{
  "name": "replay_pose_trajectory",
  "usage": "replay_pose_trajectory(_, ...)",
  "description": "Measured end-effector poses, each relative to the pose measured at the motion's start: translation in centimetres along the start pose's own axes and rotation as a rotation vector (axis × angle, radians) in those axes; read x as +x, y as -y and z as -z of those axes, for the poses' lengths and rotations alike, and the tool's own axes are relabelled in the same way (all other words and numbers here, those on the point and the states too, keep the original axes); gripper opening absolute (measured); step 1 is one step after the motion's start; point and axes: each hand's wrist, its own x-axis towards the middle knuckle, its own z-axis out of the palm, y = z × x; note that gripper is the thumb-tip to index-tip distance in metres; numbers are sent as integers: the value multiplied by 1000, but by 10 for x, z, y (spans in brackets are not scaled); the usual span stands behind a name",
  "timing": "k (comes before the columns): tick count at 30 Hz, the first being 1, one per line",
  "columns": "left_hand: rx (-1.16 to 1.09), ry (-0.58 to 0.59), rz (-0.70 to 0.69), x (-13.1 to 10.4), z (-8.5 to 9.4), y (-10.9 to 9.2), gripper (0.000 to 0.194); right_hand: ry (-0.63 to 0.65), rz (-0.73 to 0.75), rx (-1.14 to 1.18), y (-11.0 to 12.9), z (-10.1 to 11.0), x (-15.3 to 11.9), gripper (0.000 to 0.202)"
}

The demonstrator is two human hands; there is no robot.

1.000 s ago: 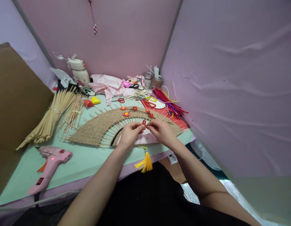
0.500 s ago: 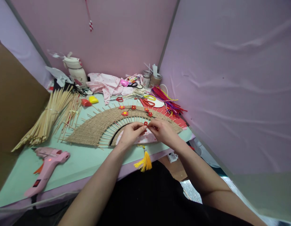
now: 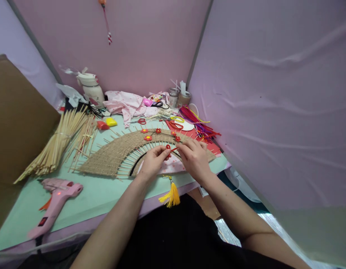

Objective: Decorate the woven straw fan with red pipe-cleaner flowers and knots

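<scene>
Between my hands is a looped red pipe cleaner (image 3: 168,147). My left hand (image 3: 154,161) pinches its looped part, and my right hand (image 3: 194,157) grips the straight end stretching to the right. Beneath them lies a fan-shaped piece (image 3: 105,158) of woven twine over thin sticks, with red flowers (image 3: 148,138) along its upper band. A pink patterned fabric panel (image 3: 173,165) covers its inner part, partly hidden by my hands. From its lower edge hangs a yellow tassel (image 3: 172,195).
A pink glue gun (image 3: 56,201) with a lit light lies front left, near bundled sticks (image 3: 56,144). Scissors (image 3: 177,125), coloured pipe cleaners (image 3: 199,123), pink cloth (image 3: 124,102) and a bottle (image 3: 91,89) stand or lie at the back. A cardboard panel (image 3: 18,130) rises at left.
My right hand has moved slightly right, away from my left, drawing out a straight length of the red pipe cleaner. The view has tilted up slightly.
</scene>
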Motion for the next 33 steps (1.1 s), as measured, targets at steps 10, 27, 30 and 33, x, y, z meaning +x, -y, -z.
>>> replay_pose_trajectory(10,168,-193,-260,-8,-8,-1,18,-159,-794,1205,15,-29,6,29)
replay_pose_trajectory(27,486,-92,-391,-7,-6,6,16,-43,-644,1009,3,-36,10,25)
replay_pose_trajectory(30,523,-84,-389,-7,-6,6,16,-27,-607,892,-2,-36,11,14)
replay_pose_trajectory(33,562,-71,-391,-6,-6,8,16,40,-532,737,-6,-35,13,13)
